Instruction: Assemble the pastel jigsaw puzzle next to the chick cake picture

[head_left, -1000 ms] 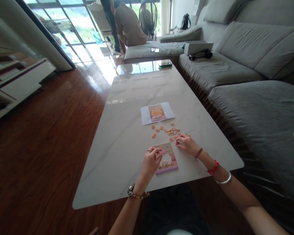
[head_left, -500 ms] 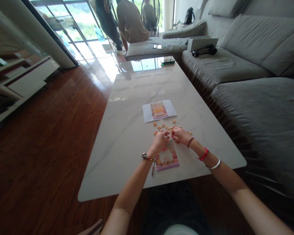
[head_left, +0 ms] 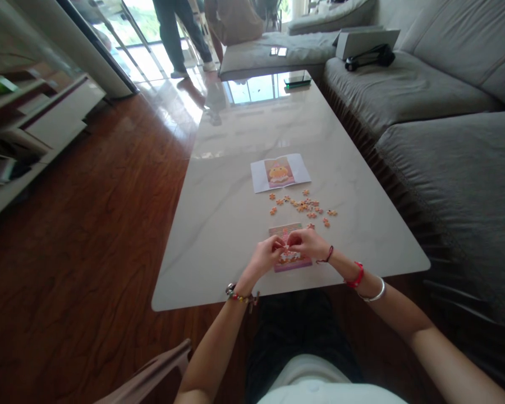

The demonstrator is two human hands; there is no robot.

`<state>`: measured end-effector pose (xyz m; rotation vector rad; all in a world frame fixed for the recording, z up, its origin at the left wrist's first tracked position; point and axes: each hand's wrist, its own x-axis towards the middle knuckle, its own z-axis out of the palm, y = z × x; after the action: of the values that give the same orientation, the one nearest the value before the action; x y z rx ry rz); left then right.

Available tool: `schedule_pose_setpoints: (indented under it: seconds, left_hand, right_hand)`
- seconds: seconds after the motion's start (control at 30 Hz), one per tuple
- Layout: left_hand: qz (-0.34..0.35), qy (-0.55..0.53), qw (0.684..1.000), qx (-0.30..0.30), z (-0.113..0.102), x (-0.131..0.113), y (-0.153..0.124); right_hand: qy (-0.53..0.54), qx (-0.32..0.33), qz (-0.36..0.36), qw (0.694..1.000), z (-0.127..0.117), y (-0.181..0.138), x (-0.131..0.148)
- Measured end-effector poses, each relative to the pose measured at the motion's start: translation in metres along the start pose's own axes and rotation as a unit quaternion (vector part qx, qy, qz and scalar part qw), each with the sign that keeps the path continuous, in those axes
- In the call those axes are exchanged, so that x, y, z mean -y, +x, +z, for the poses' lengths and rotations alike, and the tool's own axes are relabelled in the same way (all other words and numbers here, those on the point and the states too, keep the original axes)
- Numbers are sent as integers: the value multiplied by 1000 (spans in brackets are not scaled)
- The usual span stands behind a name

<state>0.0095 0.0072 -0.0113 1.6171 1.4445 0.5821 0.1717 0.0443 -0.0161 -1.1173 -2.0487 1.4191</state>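
Observation:
Over the partly filled jigsaw puzzle, my left hand and my right hand meet with fingertips pinched together. Between them shows a small pale puzzle piece, partly covered by the fingers. The puzzle is a pink and purple picture lying flat near the table's front edge, and my hands hide its middle. Just beyond it are several loose orange puzzle pieces, scattered on the table. A creased white sheet with a printed picture of an orange figure lies behind those pieces.
The white marble-look table stretches away from me. A dark phone rests at its far end. Along the right runs a grey sofa with a box and a black object on it. Two people are near the window.
Both hands have come back from the loose pieces toward me and are now together over the puzzle. The view has tilted down, and a person in the background has shifted their legs.

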Motion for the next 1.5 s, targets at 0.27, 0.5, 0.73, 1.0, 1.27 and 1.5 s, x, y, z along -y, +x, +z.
schedule_pose_setpoints:
  seconds: [0.27,0.5,0.73,1.0,1.27,1.5]
  left_hand:
    - [23,50,997,-56,9,5,1]
    - [71,115,988,-80,12,9,-3]
    - [98,127,983,-88,14,9,-9]
    - [124,151,976,-94,16,13,-14]
    - [133,142,977,-89,16,14,-13]
    - [136,137,978,-83,18,16,-14]
  right_hand:
    - [-93,9,-32,995,-3,5,0]
    - [-116,-9,-26,993,-3,5,-4]
    - [-162,-38,-45,985,1,3,-6]
    - [-228,-51,-96,968,1,0,-7]
    - [-235,-43,-95,966,1,1,-9]
    - [-291,-42,-92,951,5,-3,-7]
